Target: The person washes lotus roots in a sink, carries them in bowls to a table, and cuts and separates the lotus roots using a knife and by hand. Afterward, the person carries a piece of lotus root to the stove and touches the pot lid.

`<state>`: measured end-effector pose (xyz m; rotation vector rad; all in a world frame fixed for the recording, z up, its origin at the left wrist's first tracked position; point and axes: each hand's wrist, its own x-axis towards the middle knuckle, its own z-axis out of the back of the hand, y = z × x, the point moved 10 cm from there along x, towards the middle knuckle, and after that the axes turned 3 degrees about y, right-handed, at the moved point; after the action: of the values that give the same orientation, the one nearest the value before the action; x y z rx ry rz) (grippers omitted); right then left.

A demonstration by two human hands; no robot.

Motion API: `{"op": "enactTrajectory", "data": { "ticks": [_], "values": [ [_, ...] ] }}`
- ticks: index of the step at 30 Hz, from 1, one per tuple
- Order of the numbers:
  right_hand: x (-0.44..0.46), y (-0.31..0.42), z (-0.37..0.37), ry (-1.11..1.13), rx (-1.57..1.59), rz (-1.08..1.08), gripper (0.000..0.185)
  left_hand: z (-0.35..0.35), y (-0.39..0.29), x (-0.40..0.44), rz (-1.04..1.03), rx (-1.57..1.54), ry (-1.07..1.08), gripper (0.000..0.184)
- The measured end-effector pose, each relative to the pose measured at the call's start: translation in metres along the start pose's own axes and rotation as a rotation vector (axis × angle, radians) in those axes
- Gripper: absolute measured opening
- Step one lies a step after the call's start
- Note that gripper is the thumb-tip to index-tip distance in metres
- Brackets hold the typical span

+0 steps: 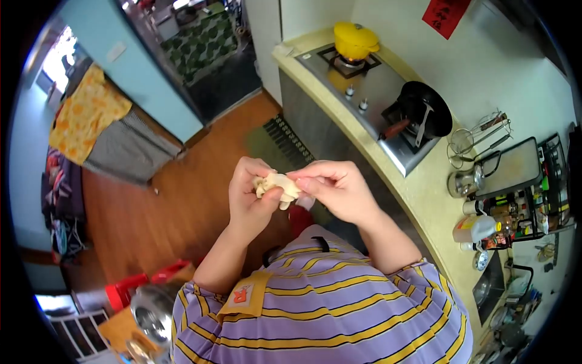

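Observation:
In front of my striped shirt, a pale, cream-coloured lumpy piece [279,187], like dough or mushroom, is held between both hands. My left hand [250,193] wraps round its left side, with the thumb pressed on its lower front. The fingers and thumb of my right hand [332,185] pinch its right edge. Small lobes of the piece stick out at the left and below. The fingertips hide parts of it.
To the right runs a counter [418,194] with a stove holding a yellow pot [354,41] over a flame and a black wok [424,109]. Bottles and racks stand farther right. At lower left are a metal pot [153,312] and red stool [127,291].

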<state>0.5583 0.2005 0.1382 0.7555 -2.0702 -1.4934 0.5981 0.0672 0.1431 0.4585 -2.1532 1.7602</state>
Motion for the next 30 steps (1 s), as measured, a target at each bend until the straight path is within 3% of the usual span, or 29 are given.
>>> {"op": "enactTrajectory", "data": {
  "ticks": [2, 4, 5, 7, 13, 14, 16, 18, 22, 25, 26, 29, 30],
  "values": [
    [0.046, 0.002, 0.033, -0.097, -0.144, 0.121, 0.028, 0.016, 0.025, 0.051, 0.029, -0.021, -0.024, 0.019],
    [0.108, -0.023, 0.083, -0.201, 0.219, 0.030, 0.042, 0.028, 0.057, 0.098, 0.165, -0.093, -0.088, 0.013],
    [0.137, -0.032, 0.116, -0.287, 0.136, -0.012, 0.044, 0.040, 0.078, 0.124, 0.234, -0.132, -0.181, 0.010],
    [0.192, -0.051, 0.179, -0.390, 0.026, -0.010, 0.047, 0.064, 0.115, 0.172, 0.286, -0.182, -0.190, 0.024],
    [0.270, -0.097, 0.255, -0.460, -0.399, -0.101, 0.023, 0.133, 0.210, 0.248, 0.519, -0.407, -0.423, 0.027],
    [0.280, -0.091, 0.249, -0.413, -0.462, 0.053, 0.019, 0.143, 0.225, 0.259, 0.551, -0.447, -0.456, 0.028],
    [0.297, -0.066, 0.240, -0.324, -0.840, 0.120, 0.016, 0.162, 0.250, 0.284, 0.631, -0.473, -0.499, 0.027],
    [0.318, -0.033, 0.243, -0.356, -0.780, 0.195, 0.015, 0.182, 0.273, 0.312, 0.664, -0.485, -0.537, 0.028],
    [0.352, 0.037, 0.235, -0.431, -0.851, 0.314, 0.015, 0.214, 0.324, 0.378, 0.710, -0.527, -0.366, 0.027],
    [0.382, 0.033, 0.246, -0.730, -0.858, 0.190, 0.013, 0.226, 0.360, 0.421, 0.819, -0.577, -0.302, 0.022],
    [0.397, 0.029, 0.244, -0.729, -0.916, 0.228, 0.016, 0.228, 0.368, 0.436, 0.861, -0.594, -0.291, 0.022],
    [0.451, -0.004, 0.254, -0.675, -0.761, 0.075, 0.026, 0.213, 0.402, 0.460, 1.011, -0.761, -0.137, 0.028],
    [0.469, 0.003, 0.244, -0.644, -0.850, 0.176, 0.029, 0.204, 0.416, 0.461, 1.063, -0.846, -0.106, 0.030]
  ]
}}
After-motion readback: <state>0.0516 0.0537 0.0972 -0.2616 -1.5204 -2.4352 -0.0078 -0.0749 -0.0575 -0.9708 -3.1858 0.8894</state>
